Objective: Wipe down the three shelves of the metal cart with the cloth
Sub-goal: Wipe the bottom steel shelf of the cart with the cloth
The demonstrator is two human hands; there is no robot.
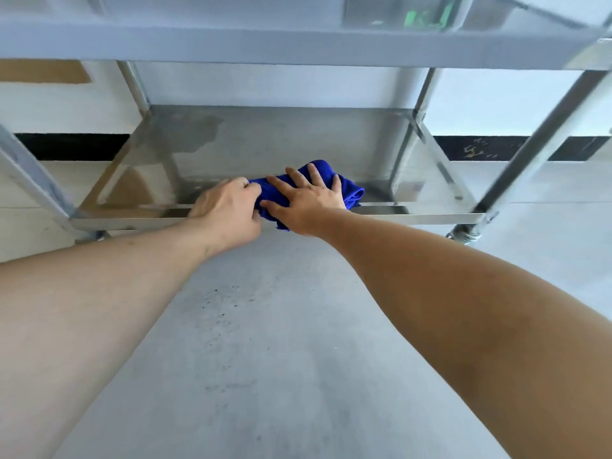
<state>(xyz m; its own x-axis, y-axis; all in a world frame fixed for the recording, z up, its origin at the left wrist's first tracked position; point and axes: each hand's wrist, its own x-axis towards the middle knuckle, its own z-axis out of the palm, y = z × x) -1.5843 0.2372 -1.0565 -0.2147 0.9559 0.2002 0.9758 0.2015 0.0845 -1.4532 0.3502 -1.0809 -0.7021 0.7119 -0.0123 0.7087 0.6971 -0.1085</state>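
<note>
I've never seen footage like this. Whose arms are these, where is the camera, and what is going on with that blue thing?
No machine here: a person wears a camera on the head, looking forward and down, so you see their own two arms. The blue cloth lies bunched on the bottom shelf of a metal cart, near its front edge. The right hand presses flat on the cloth with spread fingers; the left hand grips its left end. Another shelf hangs above, blurred.

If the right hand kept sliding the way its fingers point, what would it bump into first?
The right hand lies flat on the cloth, fingers aimed at the shelf's back. Bare shelf lies ahead, so probably the back edge, though depth is unclear.
</note>
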